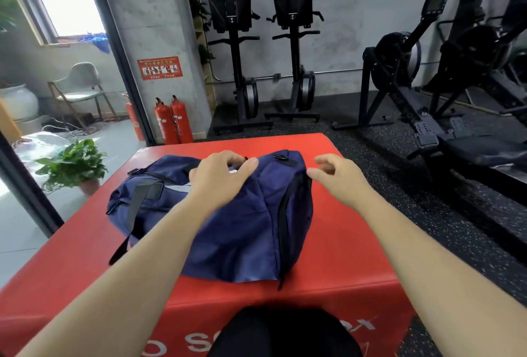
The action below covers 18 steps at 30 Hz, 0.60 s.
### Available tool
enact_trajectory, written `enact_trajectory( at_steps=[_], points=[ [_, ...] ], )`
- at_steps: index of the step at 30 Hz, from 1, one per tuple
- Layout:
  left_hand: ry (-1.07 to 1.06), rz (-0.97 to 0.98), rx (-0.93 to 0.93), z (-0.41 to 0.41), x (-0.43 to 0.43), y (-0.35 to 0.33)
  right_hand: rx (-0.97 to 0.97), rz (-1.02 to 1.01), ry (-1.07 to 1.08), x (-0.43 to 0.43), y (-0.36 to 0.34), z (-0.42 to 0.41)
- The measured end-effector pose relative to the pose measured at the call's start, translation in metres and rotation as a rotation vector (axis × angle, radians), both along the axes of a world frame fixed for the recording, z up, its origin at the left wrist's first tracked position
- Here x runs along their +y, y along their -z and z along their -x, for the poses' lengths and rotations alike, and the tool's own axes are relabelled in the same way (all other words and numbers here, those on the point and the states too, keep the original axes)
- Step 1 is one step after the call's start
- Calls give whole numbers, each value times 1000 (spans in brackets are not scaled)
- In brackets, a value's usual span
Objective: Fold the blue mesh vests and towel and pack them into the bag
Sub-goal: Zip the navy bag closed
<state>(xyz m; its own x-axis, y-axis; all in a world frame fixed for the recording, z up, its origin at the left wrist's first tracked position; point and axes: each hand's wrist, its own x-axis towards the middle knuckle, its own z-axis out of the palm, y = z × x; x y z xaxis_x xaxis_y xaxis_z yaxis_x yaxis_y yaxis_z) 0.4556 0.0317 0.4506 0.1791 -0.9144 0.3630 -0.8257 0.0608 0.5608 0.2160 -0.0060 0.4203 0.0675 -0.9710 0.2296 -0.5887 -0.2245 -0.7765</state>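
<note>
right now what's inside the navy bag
Only a pale sliver shows at the bag opening beside the left hand; fabric covers the rest, so contents can't be told.

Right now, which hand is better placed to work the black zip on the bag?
Probably the right hand: its thumb is at the top end of the zip. The left hand holds the top of the bag, away from the zip.

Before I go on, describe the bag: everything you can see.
The bag is a navy fabric duffel with black straps, a black zip down its right end and a buckle on top. It lies slumped on the red padded box. The left hand grips its top, where something pale shows; the right hand is at its right edge, contact unclear.
</note>
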Motion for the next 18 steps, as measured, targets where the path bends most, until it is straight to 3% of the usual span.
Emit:
enact_trajectory(
  at_steps=[4, 6, 10, 13, 15, 18],
  points=[
    [-237, -65, -9, -29, 19, 26, -168, -221, -54, -23, -11, -23],
    [-305, -143, 22, -50, 25, 39, -161, -314, -105, -29, -7, -42],
    [-305, -270, 1, -82, 29, 54, -60, -346, -36, -43, 9, -67],
    [-336, -189, -34, -71, 36, 51, -148, -375, -30, -44, 10, -66],
    [-385, -165, 58, -54, 43, 47, -283, -399, -43, -51, 9, -59],
    [-415, -335, 322, -28, 47, 46, -363, -436, 7, -62, 9, -52]
  ],
)
